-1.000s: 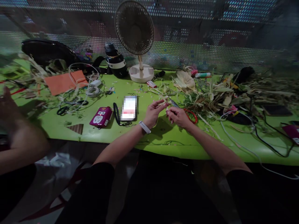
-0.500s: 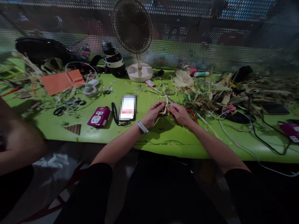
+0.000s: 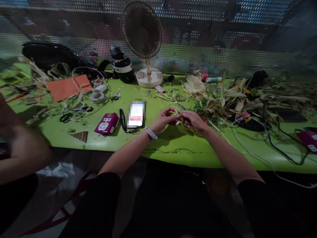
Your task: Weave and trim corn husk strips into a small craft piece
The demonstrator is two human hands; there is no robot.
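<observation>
My left hand (image 3: 165,119) and my right hand (image 3: 194,121) meet above the green table (image 3: 173,145), fingertips pinched on a thin pale strip of corn husk (image 3: 177,116). A white watch sits on my left wrist (image 3: 150,133). Red-handled scissors (image 3: 200,119) lie partly hidden under my right hand, blade tip showing just beyond it. A heap of dried husks and green leaves (image 3: 223,99) spreads to the right of my hands.
A phone (image 3: 136,114) and a magenta power strip (image 3: 107,123) lie left of my hands. A small fan (image 3: 143,39) and a dark bottle (image 3: 122,64) stand at the back. Black scissors (image 3: 71,114), cables and orange paper (image 3: 68,86) lie left. Another person's arm (image 3: 17,145) is at the far left.
My hands have come together and dropped slightly toward the table, closing on the husk strip. The view shifted a little.
</observation>
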